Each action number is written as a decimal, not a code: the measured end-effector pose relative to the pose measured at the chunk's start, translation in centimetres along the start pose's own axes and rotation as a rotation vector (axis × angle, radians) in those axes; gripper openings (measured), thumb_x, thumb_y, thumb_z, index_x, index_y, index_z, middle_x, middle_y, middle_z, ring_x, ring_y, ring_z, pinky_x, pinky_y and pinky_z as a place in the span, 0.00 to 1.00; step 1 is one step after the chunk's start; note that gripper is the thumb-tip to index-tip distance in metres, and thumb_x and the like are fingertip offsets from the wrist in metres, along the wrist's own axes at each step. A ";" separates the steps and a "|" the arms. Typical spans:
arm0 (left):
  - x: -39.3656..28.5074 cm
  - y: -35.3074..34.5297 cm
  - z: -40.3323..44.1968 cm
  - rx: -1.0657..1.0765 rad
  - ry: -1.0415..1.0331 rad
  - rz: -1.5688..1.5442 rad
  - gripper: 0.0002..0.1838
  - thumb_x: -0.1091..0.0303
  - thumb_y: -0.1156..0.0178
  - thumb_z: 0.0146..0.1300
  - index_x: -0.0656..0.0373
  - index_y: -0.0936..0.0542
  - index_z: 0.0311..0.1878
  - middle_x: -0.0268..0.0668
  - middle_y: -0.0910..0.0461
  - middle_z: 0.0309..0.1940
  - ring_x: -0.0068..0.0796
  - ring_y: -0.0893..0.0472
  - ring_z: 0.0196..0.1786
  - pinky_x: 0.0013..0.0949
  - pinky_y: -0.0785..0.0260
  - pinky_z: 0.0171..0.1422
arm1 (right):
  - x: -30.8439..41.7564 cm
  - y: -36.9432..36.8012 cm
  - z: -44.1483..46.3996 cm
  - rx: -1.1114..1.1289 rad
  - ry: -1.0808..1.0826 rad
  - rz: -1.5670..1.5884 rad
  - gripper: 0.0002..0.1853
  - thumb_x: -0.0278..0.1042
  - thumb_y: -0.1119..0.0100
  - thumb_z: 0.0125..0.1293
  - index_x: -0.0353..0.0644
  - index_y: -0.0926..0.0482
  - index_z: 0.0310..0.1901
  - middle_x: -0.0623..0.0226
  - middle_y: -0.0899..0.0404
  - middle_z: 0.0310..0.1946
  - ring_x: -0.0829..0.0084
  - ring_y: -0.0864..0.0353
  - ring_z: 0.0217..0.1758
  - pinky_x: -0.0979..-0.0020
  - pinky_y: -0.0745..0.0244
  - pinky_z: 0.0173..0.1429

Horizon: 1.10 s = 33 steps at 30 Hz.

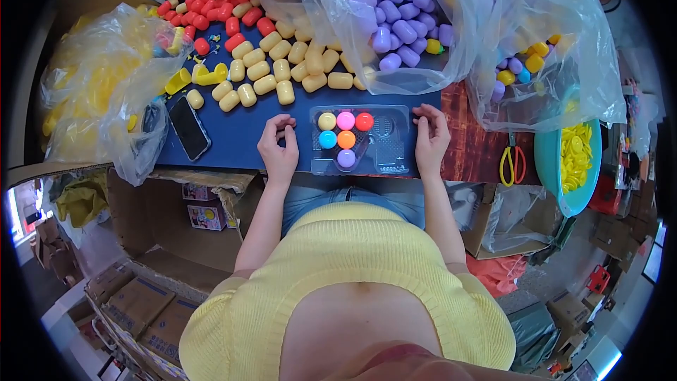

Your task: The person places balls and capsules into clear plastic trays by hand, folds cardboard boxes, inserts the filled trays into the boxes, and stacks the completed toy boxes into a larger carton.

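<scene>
Clear plastic rectangular tray (392, 158) at near edge of blue tabletop (240, 123) | six multicoloured rounded plastic capsules (345, 139) inside | left hand (280, 144), right hand (431, 141): empty, loosely curled, flanking tray | step seems loading, part-filled | adding one would call for a fingertip pinch

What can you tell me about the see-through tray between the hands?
The tray looks like thin, clear plastic, rectangular, with moulded shapes and a round ridged patch on its right side. It lies flat on the blue tabletop, by the near edge. Six round pieces sit in it: cream, pink and red across the top, blue and orange below, purple lowest. The left hand and right hand are beside it; any touch is unclear.
</scene>
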State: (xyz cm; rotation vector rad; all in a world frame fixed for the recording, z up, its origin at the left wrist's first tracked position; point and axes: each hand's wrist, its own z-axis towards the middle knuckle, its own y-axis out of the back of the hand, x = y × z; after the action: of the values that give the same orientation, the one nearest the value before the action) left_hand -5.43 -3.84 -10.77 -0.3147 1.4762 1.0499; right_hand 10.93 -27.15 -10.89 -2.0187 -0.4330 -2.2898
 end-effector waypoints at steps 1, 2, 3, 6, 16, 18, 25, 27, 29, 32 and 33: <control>0.1 0.0 -0.1 0.004 0.000 0.000 0.11 0.83 0.46 0.66 0.64 0.23 0.50 0.41 0.16 0.41 0.30 0.17 0.42 0.29 0.23 0.50 | 0.1 -0.1 0.0 -0.008 0.004 0.012 0.13 0.19 0.50 0.72 0.35 0.23 0.56 0.59 0.16 0.46 0.71 0.18 0.48 0.73 0.21 0.55; 0.2 0.1 -0.1 0.006 0.000 0.001 0.11 0.82 0.46 0.66 0.64 0.23 0.51 0.40 0.16 0.41 0.30 0.17 0.42 0.29 0.23 0.50 | 0.1 -0.1 -0.1 -0.013 0.009 0.024 0.13 0.19 0.50 0.72 0.34 0.23 0.55 0.59 0.16 0.45 0.71 0.17 0.47 0.73 0.21 0.54; 0.3 0.2 0.0 0.007 0.002 0.003 0.11 0.82 0.46 0.67 0.64 0.23 0.51 0.40 0.16 0.41 0.30 0.17 0.42 0.29 0.23 0.50 | 0.1 -0.2 -0.1 -0.017 0.013 0.037 0.12 0.19 0.50 0.72 0.34 0.23 0.54 0.60 0.16 0.44 0.72 0.17 0.46 0.74 0.20 0.53; -0.2 0.4 0.4 -0.014 0.075 -0.159 0.11 0.82 0.46 0.67 0.64 0.23 0.52 0.40 0.17 0.42 0.29 0.17 0.43 0.29 0.23 0.50 | 0.8 0.7 -0.4 -0.105 0.071 -0.015 0.13 0.20 0.50 0.72 0.36 0.23 0.55 0.62 0.16 0.42 0.73 0.18 0.43 0.75 0.22 0.49; -1.2 0.1 4.0 -0.053 -0.029 -0.174 0.12 0.81 0.46 0.69 0.63 0.24 0.53 0.39 0.17 0.44 0.28 0.17 0.43 0.28 0.23 0.49 | 8.4 1.8 5.6 -0.296 0.658 -0.240 0.06 0.24 0.45 0.71 0.40 0.22 0.47 0.68 0.18 0.34 0.80 0.25 0.31 0.79 0.29 0.37; -0.4 0.2 3.6 -0.054 -0.035 -0.102 0.11 0.80 0.46 0.69 0.63 0.24 0.53 0.39 0.17 0.44 0.28 0.17 0.43 0.28 0.23 0.49 | 8.3 1.6 5.4 -0.334 0.771 -0.332 0.03 0.25 0.45 0.72 0.41 0.22 0.41 0.70 0.20 0.29 0.82 0.28 0.27 0.81 0.32 0.33; 2.2 0.6 2.4 -0.068 0.106 -0.187 0.10 0.80 0.46 0.69 0.63 0.23 0.52 0.39 0.17 0.43 0.27 0.17 0.41 0.26 0.24 0.49 | -0.6 2.3 1.5 -0.299 0.134 0.088 0.12 0.31 0.45 0.74 0.44 0.28 0.29 0.76 0.32 0.18 0.85 0.39 0.20 0.81 0.41 0.26; 1.8 0.5 2.8 -0.059 0.088 -0.152 0.10 0.80 0.46 0.69 0.63 0.23 0.52 0.39 0.17 0.43 0.27 0.17 0.40 0.26 0.24 0.49 | -1.2 1.7 1.5 -0.258 -0.021 0.161 0.16 0.33 0.44 0.75 0.45 0.31 0.26 0.78 0.37 0.16 0.86 0.43 0.18 0.81 0.45 0.24; 1.7 0.2 2.9 -0.047 0.076 -0.136 0.10 0.80 0.46 0.69 0.63 0.23 0.52 0.39 0.17 0.43 0.27 0.17 0.40 0.26 0.24 0.49 | -1.4 1.7 1.4 -0.244 -0.097 0.196 0.18 0.34 0.44 0.75 0.46 0.33 0.24 0.79 0.40 0.15 0.86 0.45 0.17 0.81 0.47 0.23; 1.8 0.3 2.7 -0.060 0.077 -0.148 0.10 0.80 0.46 0.69 0.63 0.23 0.51 0.39 0.16 0.42 0.26 0.17 0.39 0.26 0.24 0.49 | -1.5 1.8 1.4 -0.220 -0.084 0.090 0.18 0.34 0.44 0.74 0.43 0.31 0.23 0.79 0.37 0.17 0.85 0.43 0.21 0.80 0.46 0.28; 1.8 0.4 2.7 -0.066 0.077 -0.151 0.10 0.80 0.46 0.69 0.63 0.23 0.51 0.39 0.16 0.42 0.26 0.17 0.39 0.26 0.24 0.49 | -1.6 1.7 1.4 -0.210 -0.079 0.056 0.18 0.34 0.43 0.74 0.42 0.31 0.23 0.78 0.36 0.18 0.85 0.43 0.23 0.80 0.46 0.29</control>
State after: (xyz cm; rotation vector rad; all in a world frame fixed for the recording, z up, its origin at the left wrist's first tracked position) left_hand -4.35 -0.95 -11.87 -0.5107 1.4635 0.9753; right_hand 12.89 -28.69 -11.99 -2.1897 -0.1423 -2.3150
